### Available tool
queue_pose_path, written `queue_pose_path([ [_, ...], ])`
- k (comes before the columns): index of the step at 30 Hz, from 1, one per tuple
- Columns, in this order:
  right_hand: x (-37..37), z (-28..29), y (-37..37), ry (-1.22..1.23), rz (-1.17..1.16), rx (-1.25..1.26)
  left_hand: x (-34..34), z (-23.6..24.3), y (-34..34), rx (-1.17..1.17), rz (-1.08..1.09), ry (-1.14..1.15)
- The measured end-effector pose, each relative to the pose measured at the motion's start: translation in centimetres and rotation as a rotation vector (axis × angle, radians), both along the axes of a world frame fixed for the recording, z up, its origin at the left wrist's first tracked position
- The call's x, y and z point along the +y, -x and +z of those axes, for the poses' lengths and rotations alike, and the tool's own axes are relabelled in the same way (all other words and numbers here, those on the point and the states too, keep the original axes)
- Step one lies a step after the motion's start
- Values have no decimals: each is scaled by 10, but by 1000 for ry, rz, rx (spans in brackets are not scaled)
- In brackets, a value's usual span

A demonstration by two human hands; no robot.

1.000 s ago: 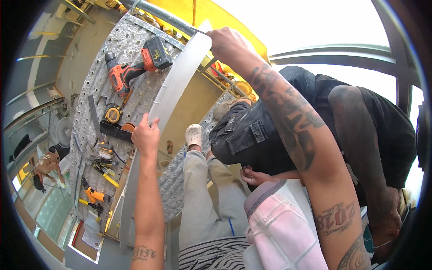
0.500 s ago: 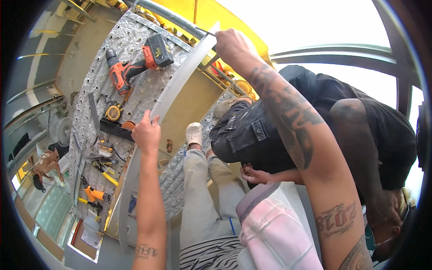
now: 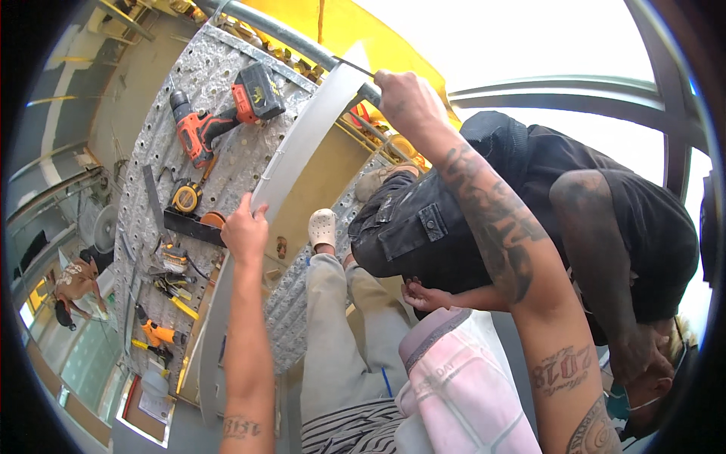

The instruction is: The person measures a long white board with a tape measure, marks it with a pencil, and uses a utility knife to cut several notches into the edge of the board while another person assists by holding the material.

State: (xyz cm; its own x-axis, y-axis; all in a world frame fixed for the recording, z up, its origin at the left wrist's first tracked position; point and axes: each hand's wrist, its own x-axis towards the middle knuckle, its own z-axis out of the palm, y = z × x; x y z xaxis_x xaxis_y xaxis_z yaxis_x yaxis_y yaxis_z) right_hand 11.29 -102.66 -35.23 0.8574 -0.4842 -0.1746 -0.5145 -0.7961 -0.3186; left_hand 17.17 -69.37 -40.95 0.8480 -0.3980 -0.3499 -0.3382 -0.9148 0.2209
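Observation:
A long, slightly curved white strip [image 3: 283, 163] runs from the upper middle down past my left forearm. My left hand [image 3: 246, 231] is closed on its edge about midway, thumb on the near side. At the strip's far end, my right hand [image 3: 412, 102] pinches a thin dark stick-like tool [image 3: 354, 66], whose kind I cannot make out. The tool crosses just beyond the end of the strip; whether it touches is unclear. Left of the strip, an orange-black cordless drill [image 3: 203, 136] lies on a perforated metal platform [image 3: 246, 144], with a yellow-black tape measure [image 3: 186, 197] nearer me.
A person in dark clothes [image 3: 605, 242] crouches close on my right; another person's hand [image 3: 427, 293] shows below my right arm. A second drill [image 3: 157, 331] and hand tools lie at the platform's near end. A metal rail [image 3: 291, 34] crosses the far side. Someone [image 3: 76, 284] stands below left.
My right hand has shifted right and toward me with the thin tool, away from the strip's end. My left hand keeps its hold on the strip.

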Motion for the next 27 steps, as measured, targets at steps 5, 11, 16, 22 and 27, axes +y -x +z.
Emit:
queue_pose_path([
  [5,-6,-7,-29,-3,12,28,-7,-8,12,-10,-33,37],
  [11,0,-2,-15,-30,12,70,-11,10,-1,44,49,-53],
  [16,-6,-11,-37,0,-19,-1,-12,1,0,135,20,87],
  [22,8,-1,-4,-38,19,67,-8,6,-1,-2,-26,-14],
  [27,4,-18,-39,-29,-62,-17,-15,2,11,28,-82,-8],
])
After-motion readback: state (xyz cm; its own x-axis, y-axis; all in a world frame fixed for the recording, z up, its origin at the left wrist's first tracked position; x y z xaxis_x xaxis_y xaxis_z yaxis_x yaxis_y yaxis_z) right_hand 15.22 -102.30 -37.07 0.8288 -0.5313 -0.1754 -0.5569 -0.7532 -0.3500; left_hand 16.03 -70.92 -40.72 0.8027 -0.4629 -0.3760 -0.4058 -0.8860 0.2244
